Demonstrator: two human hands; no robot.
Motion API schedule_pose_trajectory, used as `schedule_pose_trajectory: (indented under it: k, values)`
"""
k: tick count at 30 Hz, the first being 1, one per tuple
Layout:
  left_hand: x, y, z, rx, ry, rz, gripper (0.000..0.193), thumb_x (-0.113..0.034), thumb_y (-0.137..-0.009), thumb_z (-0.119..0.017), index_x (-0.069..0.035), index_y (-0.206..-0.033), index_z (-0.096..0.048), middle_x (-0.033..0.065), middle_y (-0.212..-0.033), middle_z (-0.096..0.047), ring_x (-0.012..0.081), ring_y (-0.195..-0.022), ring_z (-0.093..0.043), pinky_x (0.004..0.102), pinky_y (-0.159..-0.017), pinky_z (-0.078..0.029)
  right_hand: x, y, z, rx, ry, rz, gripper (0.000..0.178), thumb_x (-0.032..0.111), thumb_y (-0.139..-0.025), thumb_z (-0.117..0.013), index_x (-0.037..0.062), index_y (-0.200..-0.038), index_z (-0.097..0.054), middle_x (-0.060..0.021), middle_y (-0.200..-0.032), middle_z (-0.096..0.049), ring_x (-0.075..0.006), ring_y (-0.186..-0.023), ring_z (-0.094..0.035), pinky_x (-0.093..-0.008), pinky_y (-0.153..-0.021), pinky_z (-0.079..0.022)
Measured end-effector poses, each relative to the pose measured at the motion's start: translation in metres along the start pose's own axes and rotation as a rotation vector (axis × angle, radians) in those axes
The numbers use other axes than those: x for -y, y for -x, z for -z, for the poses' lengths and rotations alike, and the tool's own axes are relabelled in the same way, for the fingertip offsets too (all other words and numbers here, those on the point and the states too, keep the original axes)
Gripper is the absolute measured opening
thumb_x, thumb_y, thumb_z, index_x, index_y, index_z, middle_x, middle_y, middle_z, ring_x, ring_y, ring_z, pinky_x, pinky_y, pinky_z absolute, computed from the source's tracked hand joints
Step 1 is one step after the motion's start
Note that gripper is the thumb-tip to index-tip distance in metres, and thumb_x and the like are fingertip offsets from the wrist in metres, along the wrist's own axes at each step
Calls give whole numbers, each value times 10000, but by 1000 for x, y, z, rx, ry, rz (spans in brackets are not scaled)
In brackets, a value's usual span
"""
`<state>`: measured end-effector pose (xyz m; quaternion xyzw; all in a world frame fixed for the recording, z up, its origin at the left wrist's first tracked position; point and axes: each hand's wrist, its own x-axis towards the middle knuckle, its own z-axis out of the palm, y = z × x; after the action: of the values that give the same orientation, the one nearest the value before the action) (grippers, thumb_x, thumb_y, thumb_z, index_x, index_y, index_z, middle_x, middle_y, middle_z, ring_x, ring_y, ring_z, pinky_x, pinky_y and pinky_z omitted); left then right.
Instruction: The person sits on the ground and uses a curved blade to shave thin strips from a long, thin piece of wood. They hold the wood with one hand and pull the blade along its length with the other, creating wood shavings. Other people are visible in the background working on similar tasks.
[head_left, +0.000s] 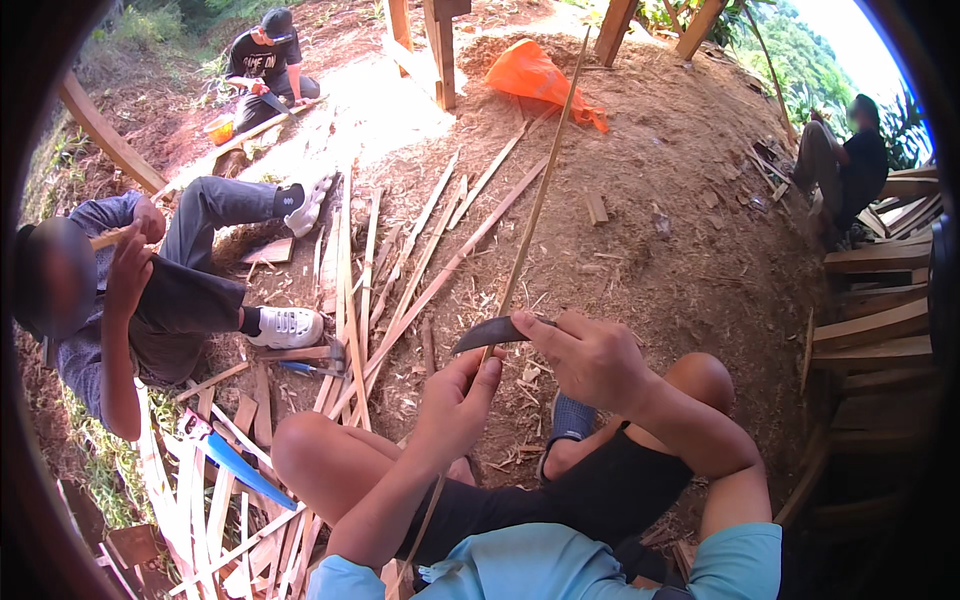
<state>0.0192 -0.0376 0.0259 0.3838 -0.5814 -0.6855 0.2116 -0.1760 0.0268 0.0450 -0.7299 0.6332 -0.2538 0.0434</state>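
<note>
A long thin wooden strip (540, 190) runs from near my lap up and away past the middle of the view. My left hand (455, 400) is closed around it, thumb and fingers pinching it just below the blade. Above and to the right, my right hand (590, 355) grips a knife (490, 335) with a dark curved blade. Its tip points left, and the blade crosses the strip close to my left fingers. My fingers hide the knife's handle. The strip's lower part slants down past my left forearm toward my shirt.
Several loose wooden strips (400, 325) lie on the dirt ahead and left, near a hammer (335, 355) and a blue-bladed handsaw (245, 465). A person (75, 300) sits close on the left; two others work farther off. Stacked timbers (880, 330) stand right. An orange sheet (530, 72) lies beyond.
</note>
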Motion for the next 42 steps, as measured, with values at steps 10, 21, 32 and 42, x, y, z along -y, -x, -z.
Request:
schedule_pose_trajectory:
  k: [10,21,32,42]
  values:
    - [-4,6,-8,-39,-115,42,259,-211,-992,-525,-16,-1139,-612,-85,-701,-475,-3,-606,-387,180,-528,-291,-30,-9,-1,-229,-139,-91,429,121,-874,-604,160,-1299,-575,-65,-698,-604,-220,-539,-603,-347,-472,-495]
    - [-4,6,-12,-117,-154,-15,252,-223,-973,-556,-7,-1073,-637,-53,-634,-504,23,-577,-425,222,-503,-333,-22,-7,-8,-217,-114,-74,307,78,-867,-626,57,-1173,-623,-109,-717,-613,-232,-556,-616,-341,-491,-488]
    - [0,11,-7,-56,-114,-22,247,-209,-996,-516,-15,-1107,-623,-85,-686,-467,0,-594,-389,185,-514,-296,-21,-6,-3,-157,-22,25,305,114,-888,-603,75,-1190,-611,-95,-711,-610,-202,-522,-591,-334,-450,-473]
    - [-4,12,-4,-61,-152,-44,262,-220,-1007,-487,-16,-1107,-617,-75,-660,-463,3,-547,-385,183,-479,-283,-22,-9,-3,-140,-10,-16,291,120,-901,-591,75,-1188,-609,-85,-710,-610,-203,-513,-586,-322,-437,-470]
